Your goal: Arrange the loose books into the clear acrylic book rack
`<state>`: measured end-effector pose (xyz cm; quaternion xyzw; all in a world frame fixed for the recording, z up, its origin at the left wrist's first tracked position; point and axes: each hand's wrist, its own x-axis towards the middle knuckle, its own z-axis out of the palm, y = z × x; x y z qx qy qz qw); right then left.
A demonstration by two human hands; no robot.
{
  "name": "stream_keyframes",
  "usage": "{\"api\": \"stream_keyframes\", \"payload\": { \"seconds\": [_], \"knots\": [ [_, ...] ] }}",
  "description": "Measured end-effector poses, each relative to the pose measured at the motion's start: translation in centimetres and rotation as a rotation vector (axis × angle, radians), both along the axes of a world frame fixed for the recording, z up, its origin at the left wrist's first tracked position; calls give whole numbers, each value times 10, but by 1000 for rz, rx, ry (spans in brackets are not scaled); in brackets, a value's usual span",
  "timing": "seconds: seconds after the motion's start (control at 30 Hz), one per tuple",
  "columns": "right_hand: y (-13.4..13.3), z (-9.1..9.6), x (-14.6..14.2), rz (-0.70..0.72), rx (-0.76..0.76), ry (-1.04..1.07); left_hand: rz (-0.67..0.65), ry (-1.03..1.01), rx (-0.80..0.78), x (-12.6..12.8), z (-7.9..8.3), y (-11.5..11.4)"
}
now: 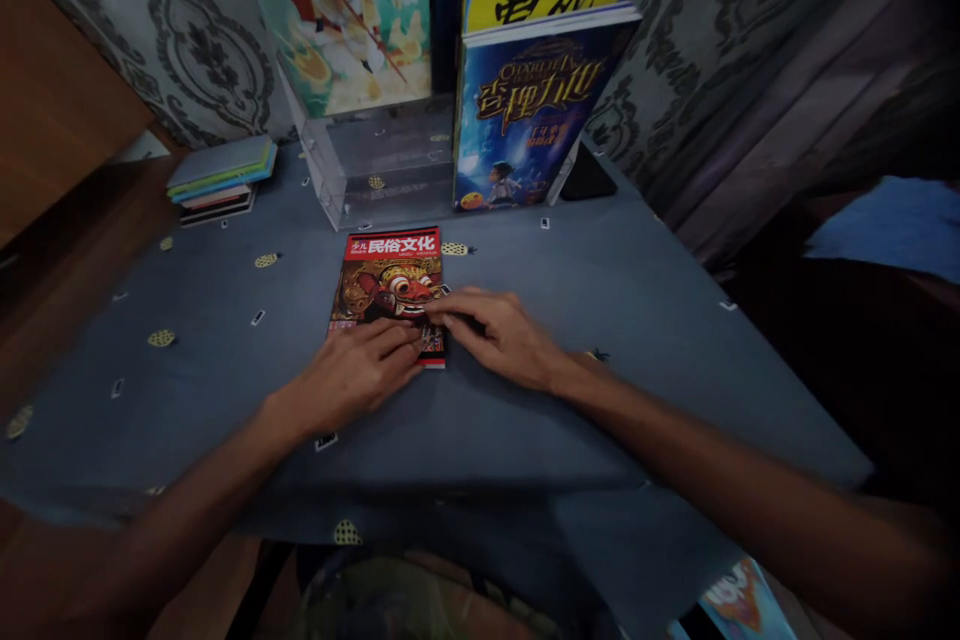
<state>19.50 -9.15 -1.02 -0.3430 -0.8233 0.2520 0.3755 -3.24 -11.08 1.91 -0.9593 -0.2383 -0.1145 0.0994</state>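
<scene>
A red magazine (pixel 392 275) with a mask on its cover lies flat on the blue-grey tablecloth (pixel 600 320) in the middle of the table. My left hand (pixel 360 370) rests on its near edge with the fingers laid flat and together. From the right side, my right hand (pixel 499 335) reaches in, its fingertips touching the magazine's lower right corner. The fingers of both hands meet at that corner. Neither hand lifts the magazine.
A clear acrylic stand (pixel 375 165) sits behind the magazine. Against it leans a blue book (pixel 525 120), with posters (pixel 345 10) on the wall behind. A stack of thin books (pixel 221 178) lies at the back left. A dark curtain (pixel 787 100) hangs on the right.
</scene>
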Motion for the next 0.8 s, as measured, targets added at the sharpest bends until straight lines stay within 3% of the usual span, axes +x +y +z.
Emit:
{"api": "stream_keyframes", "payload": {
  "seconds": [0.27, 0.8],
  "knots": [
    [-5, 4, 1, 21, -118, 60, -15, 72, 118, 1, -3, -2],
    [-6, 4, 2, 13, -127, 77, 20, 121, 34, 0, 2, -1]
  ]
}}
